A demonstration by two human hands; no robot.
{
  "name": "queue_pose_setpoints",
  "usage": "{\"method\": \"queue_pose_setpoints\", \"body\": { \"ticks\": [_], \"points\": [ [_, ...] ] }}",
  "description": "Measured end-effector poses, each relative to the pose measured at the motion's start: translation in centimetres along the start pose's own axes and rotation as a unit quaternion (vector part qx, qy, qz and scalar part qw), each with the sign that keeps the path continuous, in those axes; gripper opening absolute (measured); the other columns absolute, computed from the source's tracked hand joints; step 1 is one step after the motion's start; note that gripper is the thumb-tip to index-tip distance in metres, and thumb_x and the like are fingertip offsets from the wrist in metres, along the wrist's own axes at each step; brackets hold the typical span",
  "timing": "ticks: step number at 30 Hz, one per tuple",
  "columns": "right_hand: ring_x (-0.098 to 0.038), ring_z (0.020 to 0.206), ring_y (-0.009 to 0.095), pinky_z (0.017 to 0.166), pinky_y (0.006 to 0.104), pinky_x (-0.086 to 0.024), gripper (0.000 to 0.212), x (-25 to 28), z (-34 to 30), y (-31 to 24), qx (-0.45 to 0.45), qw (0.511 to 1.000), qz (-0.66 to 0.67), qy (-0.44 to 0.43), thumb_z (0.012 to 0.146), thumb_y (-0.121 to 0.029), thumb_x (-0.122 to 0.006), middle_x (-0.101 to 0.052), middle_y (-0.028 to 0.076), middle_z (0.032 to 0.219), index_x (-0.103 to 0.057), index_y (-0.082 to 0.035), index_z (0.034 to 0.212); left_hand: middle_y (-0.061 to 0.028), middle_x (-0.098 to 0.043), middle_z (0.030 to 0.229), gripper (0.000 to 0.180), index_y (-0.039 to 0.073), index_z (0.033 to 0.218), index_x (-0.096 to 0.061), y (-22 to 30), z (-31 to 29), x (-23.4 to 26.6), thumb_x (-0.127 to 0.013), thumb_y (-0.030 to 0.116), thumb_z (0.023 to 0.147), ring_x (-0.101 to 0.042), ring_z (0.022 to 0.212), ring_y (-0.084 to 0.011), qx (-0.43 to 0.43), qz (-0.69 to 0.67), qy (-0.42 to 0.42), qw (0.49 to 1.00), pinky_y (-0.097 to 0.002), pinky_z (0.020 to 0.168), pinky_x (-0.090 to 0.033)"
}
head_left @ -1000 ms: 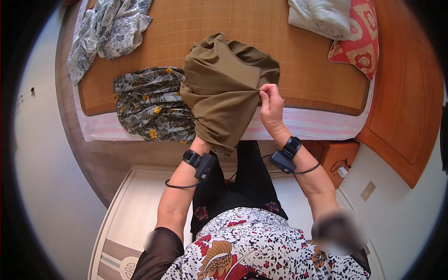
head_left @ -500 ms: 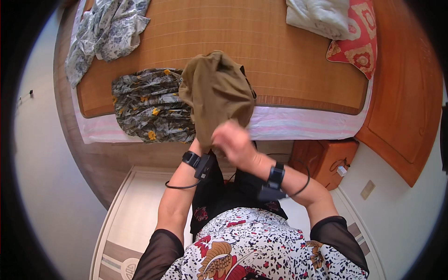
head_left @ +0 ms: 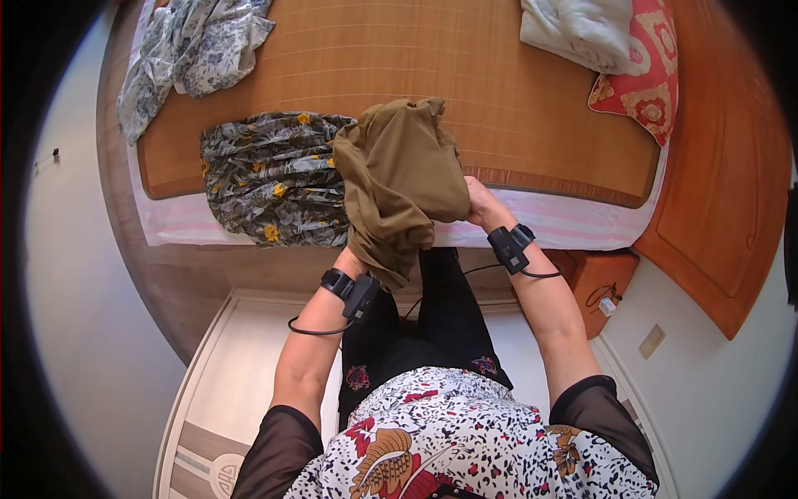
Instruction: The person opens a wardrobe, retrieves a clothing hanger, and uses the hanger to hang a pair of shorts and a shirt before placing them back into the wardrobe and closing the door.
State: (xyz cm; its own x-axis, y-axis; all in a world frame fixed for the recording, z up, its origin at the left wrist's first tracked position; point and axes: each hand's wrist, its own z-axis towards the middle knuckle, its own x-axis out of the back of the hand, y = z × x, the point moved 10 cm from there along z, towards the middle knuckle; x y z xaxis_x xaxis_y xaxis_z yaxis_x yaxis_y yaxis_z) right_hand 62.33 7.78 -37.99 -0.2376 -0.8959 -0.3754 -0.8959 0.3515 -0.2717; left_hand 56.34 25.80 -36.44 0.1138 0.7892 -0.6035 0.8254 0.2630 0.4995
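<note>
Brown garment hangs over bed mat, nightstand nearby; right fingers pinch the garment; left hand covered, fingers unclear.

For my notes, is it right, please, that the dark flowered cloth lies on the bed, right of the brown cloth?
The side is wrong: in the head view, the dark flowered cloth lies on the bed, left of the brown cloth.

Red patterned pillow, folded white blanket, wooden nightstand
</note>
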Motion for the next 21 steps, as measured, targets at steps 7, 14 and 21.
{"method": "queue_pose_setpoints", "body": {
  "ticks": [7,14,21],
  "points": [
    [-0.06,0.102,0.016,0.087,0.0305,-0.049,0.046,-2.8,-2.1,-1.5,0.002,0.985,-0.151,-0.082,0.093,-0.03,-0.059,-0.061,0.008,0.118,-0.052,-0.001,0.129,-0.0062,-0.036,0.146,0.049,0.011,0.145,-0.028,0.0,0.4,0.3,-0.04,0.03,0.101,-0.038,0.131,-0.0208,-0.017,0.175,-0.021,0.984,-0.0333,0.112,-0.03],
    [-0.058,0.082,0.012,0.069,0.0272,-0.047,0.023,-3.3,-2.7,-0.8,0.002,0.925,-0.358,-0.129,0.079,-0.001,-0.056,-0.066,0.001,0.093,-0.067,0.003,0.099,-0.008,-0.035,0.148,0.05,0.011,0.147,-0.026,-0.2,0.6,2.4,-0.037,0.032,0.102,-0.044,0.128,-0.0238,-0.117,0.226,-0.037,0.966,-0.0394,0.106,-0.039],
    [-0.066,0.082,0.037,0.071,0.0393,-0.051,0.021,-5.8,-4.5,-4.2,0.18,0.834,-0.522,0.01,0.07,0.0,-0.057,-0.061,0.029,0.086,-0.065,0.005,0.09,-0.0096,-0.042,0.143,0.045,0.011,0.139,-0.041,3.0,-3.5,12.7,-0.043,0.03,0.099,-0.046,0.126,-0.0259,-0.007,-0.104,0.262,0.959,-0.0419,0.106,-0.037]
  ]
}}
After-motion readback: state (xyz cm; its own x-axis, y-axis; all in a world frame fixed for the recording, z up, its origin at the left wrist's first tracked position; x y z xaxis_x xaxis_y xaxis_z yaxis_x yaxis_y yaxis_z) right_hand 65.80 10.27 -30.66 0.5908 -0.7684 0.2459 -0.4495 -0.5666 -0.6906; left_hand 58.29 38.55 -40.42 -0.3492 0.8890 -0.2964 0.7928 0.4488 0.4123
